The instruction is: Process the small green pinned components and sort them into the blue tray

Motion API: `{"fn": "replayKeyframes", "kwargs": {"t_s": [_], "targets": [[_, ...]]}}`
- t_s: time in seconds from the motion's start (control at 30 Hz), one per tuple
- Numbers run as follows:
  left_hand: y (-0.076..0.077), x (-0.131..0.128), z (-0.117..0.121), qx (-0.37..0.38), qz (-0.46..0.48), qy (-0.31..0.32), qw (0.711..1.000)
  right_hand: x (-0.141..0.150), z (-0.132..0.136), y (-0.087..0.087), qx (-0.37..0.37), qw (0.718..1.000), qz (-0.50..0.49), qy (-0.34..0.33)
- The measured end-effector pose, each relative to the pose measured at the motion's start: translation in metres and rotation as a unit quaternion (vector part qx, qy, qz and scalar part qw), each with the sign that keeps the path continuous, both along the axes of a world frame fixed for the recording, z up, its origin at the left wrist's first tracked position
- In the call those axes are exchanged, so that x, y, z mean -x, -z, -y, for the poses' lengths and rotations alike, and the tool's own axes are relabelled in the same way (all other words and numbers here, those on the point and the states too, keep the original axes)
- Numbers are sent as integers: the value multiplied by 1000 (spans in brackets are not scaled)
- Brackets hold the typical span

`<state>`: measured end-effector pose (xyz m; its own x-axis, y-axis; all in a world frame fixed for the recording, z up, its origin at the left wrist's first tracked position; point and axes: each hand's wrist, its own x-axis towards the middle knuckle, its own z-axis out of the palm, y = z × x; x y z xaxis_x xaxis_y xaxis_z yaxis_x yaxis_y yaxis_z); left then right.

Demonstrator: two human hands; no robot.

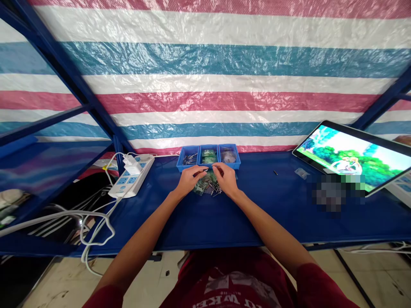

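Note:
My left hand (pixel 189 180) is closed in a pinch, with a tiny pale glint at its fingertips too small to name. Just beside it, my right hand (pixel 227 179) has thumb and fingers pressed together; what they hold, if anything, cannot be made out. Below and between both hands lies a pile of small green packets (pixel 201 184) mixed with thin metal screw-like pieces (pixel 214 188). Behind the hands stand three joined blue bins: the left bin (pixel 180 165) has dark metal pieces, the middle bin (pixel 208 147) green packets, the right bin (pixel 238 160) clear plastic bags.
A white power strip (pixel 131 185) with a plugged-in charger (pixel 131 164) and loose cables (pixel 96 214) is on the left. On the right leans a lit tablet (pixel 349 158), near a small clear bag (pixel 301 173) and a dark small piece (pixel 275 173). Blue frame posts (pixel 64 70) rise at the sides.

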<state>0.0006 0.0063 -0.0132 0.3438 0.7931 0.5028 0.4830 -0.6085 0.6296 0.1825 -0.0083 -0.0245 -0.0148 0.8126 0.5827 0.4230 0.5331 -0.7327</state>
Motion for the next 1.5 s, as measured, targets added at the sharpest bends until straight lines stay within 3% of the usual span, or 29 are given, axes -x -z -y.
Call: {"fn": "replayKeyframes", "kwargs": {"t_s": [0.27,0.53,0.77,1.07,1.5], "targets": [[-5,0,2,65,75,-15,995,1,1,4,-47,993,68,-83],[-7,-7,5,147,196,12,969,2,0,3,-23,997,58,-45],[-5,-7,2,103,174,-14,979,0,-2,1,15,1000,26,-2],[-7,-5,5,73,111,-38,990,1,0,3,0,998,31,-62],[-2,-11,1,171,263,10,949,4,0,2,24,999,-1,-49]]}}
